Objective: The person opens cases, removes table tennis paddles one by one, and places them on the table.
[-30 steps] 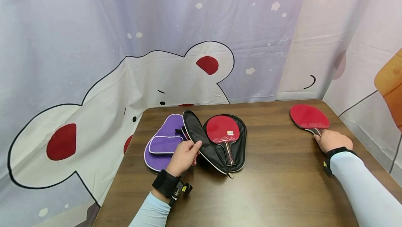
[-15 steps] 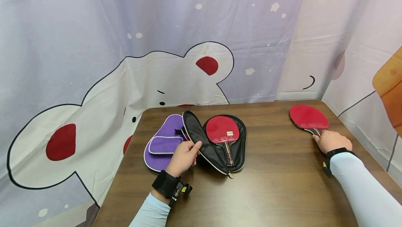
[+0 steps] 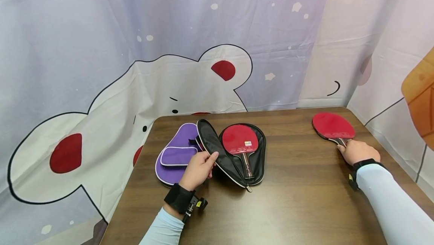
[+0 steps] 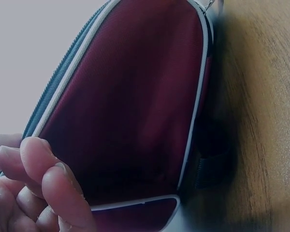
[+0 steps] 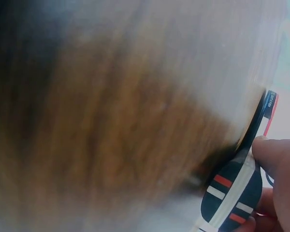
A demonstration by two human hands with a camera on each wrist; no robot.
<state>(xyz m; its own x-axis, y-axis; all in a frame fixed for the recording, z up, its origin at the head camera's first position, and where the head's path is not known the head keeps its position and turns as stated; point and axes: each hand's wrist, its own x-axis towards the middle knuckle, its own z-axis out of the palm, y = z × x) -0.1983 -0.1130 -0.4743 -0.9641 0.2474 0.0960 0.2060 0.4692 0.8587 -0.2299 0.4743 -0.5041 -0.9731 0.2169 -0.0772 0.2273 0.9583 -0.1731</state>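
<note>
My left hand (image 3: pixel 198 170) pinches the white-edged rim of the raised flap of a black paddle case (image 3: pixel 261 154). In the left wrist view the flap's outer side (image 4: pixel 135 96) is dark red, and fingers curl at its zippered edge. Inside the unzipped case lies a red table tennis paddle (image 3: pixel 240 139), handle toward me. At the table's far right, my right hand (image 3: pixel 360 152) holds a second red paddle (image 3: pixel 333 125) by its handle (image 5: pixel 232 193), thumb along it in the right wrist view. Most of that handle is hidden by the hand in the head view.
A purple paddle case (image 3: pixel 178 134) with a small front pocket lies left of the black case, partly under its flap. The brown wooden table (image 3: pixel 288 196) ends at a back edge near a printed curtain (image 3: pixel 271 41). Another printed cloth hangs at the right.
</note>
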